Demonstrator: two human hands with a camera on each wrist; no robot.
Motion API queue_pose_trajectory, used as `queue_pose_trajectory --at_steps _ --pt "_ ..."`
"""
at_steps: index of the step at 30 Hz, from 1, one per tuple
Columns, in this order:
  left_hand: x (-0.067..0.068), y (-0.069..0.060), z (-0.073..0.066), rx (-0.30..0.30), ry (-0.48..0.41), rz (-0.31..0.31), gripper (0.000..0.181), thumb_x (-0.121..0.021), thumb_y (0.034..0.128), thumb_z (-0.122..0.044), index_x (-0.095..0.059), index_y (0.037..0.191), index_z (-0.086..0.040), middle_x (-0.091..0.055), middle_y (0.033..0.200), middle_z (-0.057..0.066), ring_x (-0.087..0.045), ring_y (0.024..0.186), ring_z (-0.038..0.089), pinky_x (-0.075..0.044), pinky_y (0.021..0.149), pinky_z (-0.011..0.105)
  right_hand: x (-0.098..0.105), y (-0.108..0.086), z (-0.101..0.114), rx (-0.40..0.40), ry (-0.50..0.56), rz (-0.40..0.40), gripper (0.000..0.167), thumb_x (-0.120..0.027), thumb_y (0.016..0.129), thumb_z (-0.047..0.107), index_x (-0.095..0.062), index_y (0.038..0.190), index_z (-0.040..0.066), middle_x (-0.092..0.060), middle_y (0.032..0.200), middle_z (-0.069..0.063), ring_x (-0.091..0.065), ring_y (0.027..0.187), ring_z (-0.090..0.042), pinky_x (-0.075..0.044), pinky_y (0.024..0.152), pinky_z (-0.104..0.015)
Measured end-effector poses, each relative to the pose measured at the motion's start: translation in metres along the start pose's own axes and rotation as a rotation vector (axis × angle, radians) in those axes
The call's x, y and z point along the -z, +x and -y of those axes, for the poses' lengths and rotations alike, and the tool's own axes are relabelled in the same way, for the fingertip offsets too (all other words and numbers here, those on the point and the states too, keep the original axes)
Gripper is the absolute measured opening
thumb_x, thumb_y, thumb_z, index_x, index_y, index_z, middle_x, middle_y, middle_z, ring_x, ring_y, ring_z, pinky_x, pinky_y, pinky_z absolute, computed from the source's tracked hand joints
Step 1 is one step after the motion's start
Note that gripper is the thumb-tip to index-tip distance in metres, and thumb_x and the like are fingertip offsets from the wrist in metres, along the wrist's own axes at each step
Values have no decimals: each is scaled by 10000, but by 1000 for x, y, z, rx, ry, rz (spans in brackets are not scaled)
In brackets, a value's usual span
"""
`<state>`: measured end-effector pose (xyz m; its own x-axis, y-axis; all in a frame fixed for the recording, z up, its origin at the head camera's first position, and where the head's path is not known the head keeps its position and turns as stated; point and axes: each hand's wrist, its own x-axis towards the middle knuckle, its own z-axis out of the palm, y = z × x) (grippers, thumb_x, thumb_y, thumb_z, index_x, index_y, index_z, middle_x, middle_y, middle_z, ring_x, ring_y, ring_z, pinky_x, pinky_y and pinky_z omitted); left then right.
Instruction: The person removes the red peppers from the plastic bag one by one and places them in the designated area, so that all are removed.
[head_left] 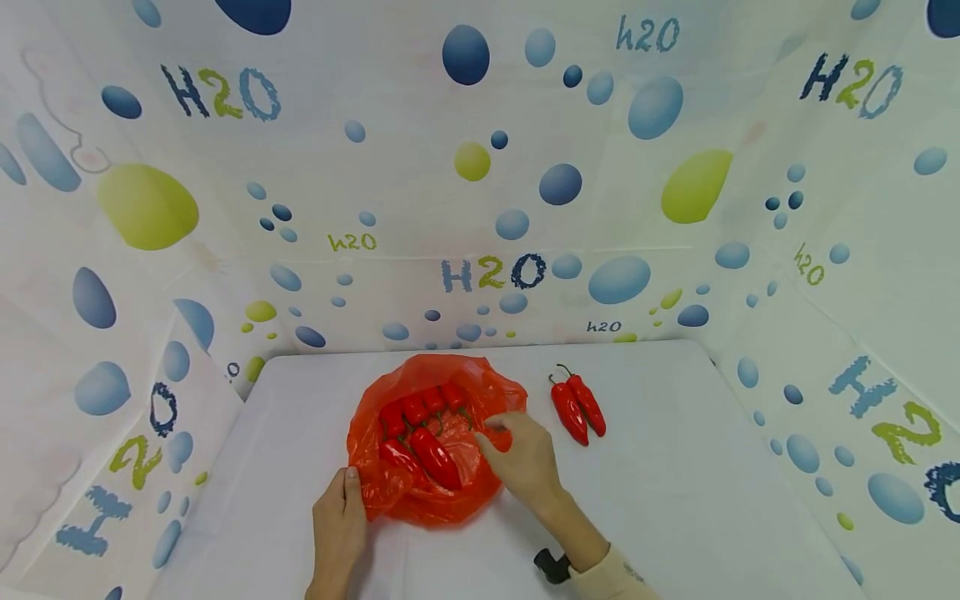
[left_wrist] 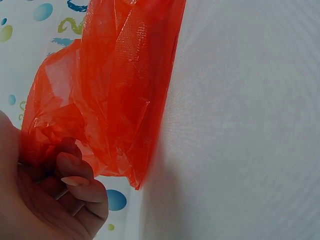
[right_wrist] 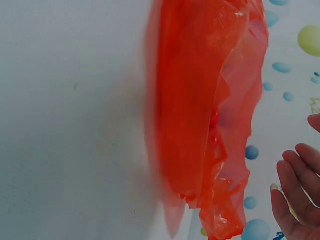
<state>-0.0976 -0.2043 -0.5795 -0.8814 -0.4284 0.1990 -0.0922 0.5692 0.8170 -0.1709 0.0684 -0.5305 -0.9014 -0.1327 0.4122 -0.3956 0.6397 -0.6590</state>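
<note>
A red plastic bag (head_left: 363, 417) lies on the white table with its mouth open upward. Inside it are several shiny red chili peppers (head_left: 435, 458) with green stems. My left hand (head_left: 341, 508) pinches the bag's near-left rim between thumb and fingers; the left wrist view shows the curled fingers (left_wrist: 82, 192) at the thin plastic. Over the bag's right side hovers my right hand (head_left: 525, 454), fingers loosely bent and nothing in them. In the right wrist view the same hand (right_wrist: 300, 185) appears apart from the bag. Two more red chili peppers (head_left: 587, 404) lie side by side right of the bag.
The white table (head_left: 690, 475) extends on both sides of the bag. A sheet (head_left: 420, 183) printed with blue and green drops and "H2O" stands behind and at the sides. A small black device (head_left: 552, 567) sits at my right wrist.
</note>
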Motion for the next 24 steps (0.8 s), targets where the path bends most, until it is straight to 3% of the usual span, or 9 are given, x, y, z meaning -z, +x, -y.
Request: queue_pose_trajectory --at_steps 14,24 --pt "0 0 -1 9 2 -3 396 -391 1147 -303 -604 925 -53 -463 665 17 -455 660 180 -364 585 278 -17 -6 7 45 11 96 274 -837 904 296 -767 1105 124 -763 1069 13 -700 995 -161 -597 840 -330" --pt "0 0 -3 25 4 2 401 -383 1148 -308 -599 927 -53 -455 671 21 -452 657 179 -363 583 275 -30 -10 5 78 -51 146 300 -831 899 341 -771 1108 133 -752 1041 51 -695 983 -156 -590 850 -365"
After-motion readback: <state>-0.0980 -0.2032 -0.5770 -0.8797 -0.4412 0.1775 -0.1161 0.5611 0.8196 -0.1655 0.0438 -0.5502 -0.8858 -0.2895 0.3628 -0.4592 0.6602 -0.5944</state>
